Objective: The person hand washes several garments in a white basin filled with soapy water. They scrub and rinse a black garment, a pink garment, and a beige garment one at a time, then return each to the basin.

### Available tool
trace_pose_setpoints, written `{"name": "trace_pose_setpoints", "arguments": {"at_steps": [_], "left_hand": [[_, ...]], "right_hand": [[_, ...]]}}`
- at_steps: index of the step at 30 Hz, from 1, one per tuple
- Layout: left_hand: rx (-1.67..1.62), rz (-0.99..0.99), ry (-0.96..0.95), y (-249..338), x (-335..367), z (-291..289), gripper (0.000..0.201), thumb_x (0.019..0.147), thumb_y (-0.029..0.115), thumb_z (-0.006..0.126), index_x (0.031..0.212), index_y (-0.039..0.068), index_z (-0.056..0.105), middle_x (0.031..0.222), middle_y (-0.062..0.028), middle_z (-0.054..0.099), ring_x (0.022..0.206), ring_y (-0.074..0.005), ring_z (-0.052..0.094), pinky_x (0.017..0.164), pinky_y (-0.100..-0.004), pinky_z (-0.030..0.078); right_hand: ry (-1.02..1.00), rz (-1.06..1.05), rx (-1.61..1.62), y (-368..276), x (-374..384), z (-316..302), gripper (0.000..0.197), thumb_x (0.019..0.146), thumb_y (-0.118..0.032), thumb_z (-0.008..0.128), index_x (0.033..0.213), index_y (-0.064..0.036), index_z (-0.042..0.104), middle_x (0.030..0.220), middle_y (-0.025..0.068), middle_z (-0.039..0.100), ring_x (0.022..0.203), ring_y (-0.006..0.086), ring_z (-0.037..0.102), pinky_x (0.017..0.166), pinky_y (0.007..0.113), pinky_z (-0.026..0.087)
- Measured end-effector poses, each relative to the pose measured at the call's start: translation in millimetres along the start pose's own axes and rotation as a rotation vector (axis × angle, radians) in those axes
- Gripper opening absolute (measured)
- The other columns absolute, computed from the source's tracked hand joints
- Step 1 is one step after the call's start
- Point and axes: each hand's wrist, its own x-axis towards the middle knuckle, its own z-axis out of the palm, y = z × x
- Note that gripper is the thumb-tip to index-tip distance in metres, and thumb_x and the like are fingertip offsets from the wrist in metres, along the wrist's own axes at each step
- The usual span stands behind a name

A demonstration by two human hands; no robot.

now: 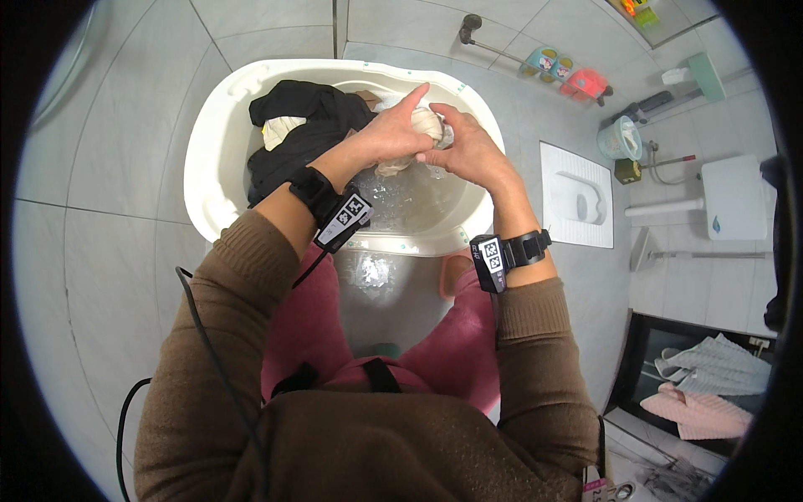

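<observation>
Left hand [391,132]: closed on a small pale cloth [427,124], gripped from the left side, index finger stretched up over the top of the bundle. Right hand [467,151]: closed on the same cloth from the right and slightly below, fingers wrapped toward the left hand. Both hands are touching the cloth and each other; neither is nearer, as the cloth is held between them.

Cloth: bunched, wet-looking, held just above the water in the far half of a white basin [209,142]. A trailing end is seen hanging down from the left hand toward the water. The long axis of the bundle cannot be told for certain; it appears to run roughly left to right, from one hand to the other.

Basin: oval, set on a tiled floor [109,167], holding soapy water [410,201]. A heap of black garments [293,134] is lodged against its left wall, just beside the left hand, with a cream piece [280,127] showing among them.

Wrists: black bands with marker tags are worn on both.

Surroundings: a squat toilet pan [577,197] is set in the floor to the right, well apart from the basin; folded towels [711,385] are lying at lower right.
</observation>
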Motion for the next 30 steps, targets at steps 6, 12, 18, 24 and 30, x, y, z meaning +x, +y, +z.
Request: {"name": "trace_pose_setpoints", "arguments": {"at_steps": [6,12,18,24,30], "left_hand": [[-0.102,0.073,-0.055,1,-9,-9,0.09,0.079,0.017,0.061,0.159,0.012,0.019,0.132,-0.0202,0.053,0.115,-0.0254,0.056,0.099,-0.033,0.043],[-0.352,-0.089,0.121,3,-17,-9,0.076,0.095,0.041,0.055,0.152,0.0,0.027,0.123,-0.015,0.059,0.107,-0.0228,0.058,0.095,-0.0331,0.044],[-0.792,-0.755,0.041,-12,-16,-12,0.108,0.088,0.078,0.042,0.147,-0.01,0.025,0.125,-0.0285,0.054,0.113,-0.0411,0.059,0.095,-0.053,0.05],[-1.391,-0.44,-0.195,-8,-16,-1,0.097,0.092,0.078,0.028,0.143,-0.003,0.039,0.136,-0.0231,0.053,0.123,-0.0407,0.055,0.104,-0.0551,0.044],[-1.685,-0.104,0.157,4,7,-13,0.041,0.098,0.039,0.059,0.122,0.006,0.058,0.121,-0.0114,0.064,0.114,-0.0294,0.06,0.104,-0.0456,0.047]], "right_hand": [[-0.071,0.143,0.152,-9,9,1,0.086,0.065,-0.041,0.086,0.135,-0.0046,0.053,0.122,0.0256,0.061,0.114,0.0385,0.062,0.095,0.043,0.051],[0.048,0.154,0.051,-12,13,2,0.069,0.069,-0.038,0.081,0.126,-0.0066,0.057,0.116,0.0246,0.063,0.104,0.0394,0.065,0.09,0.043,0.052],[0.223,0.011,-0.026,-24,8,-2,0.059,0.069,-0.028,0.076,0.121,-0.0075,0.058,0.114,0.0222,0.06,0.102,0.0401,0.064,0.088,0.043,0.053],[0.407,-0.245,0.118,-48,1,-2,0.049,0.073,-0.018,0.073,0.117,-0.0037,0.059,0.117,0.0227,0.056,0.105,0.0418,0.06,0.089,0.045,0.052],[0.516,-0.47,0.159,-55,-10,8,0.055,0.076,-0.015,0.077,0.122,-0.0049,0.051,0.117,0.0218,0.051,0.106,0.0424,0.056,0.087,0.047,0.051]]}}
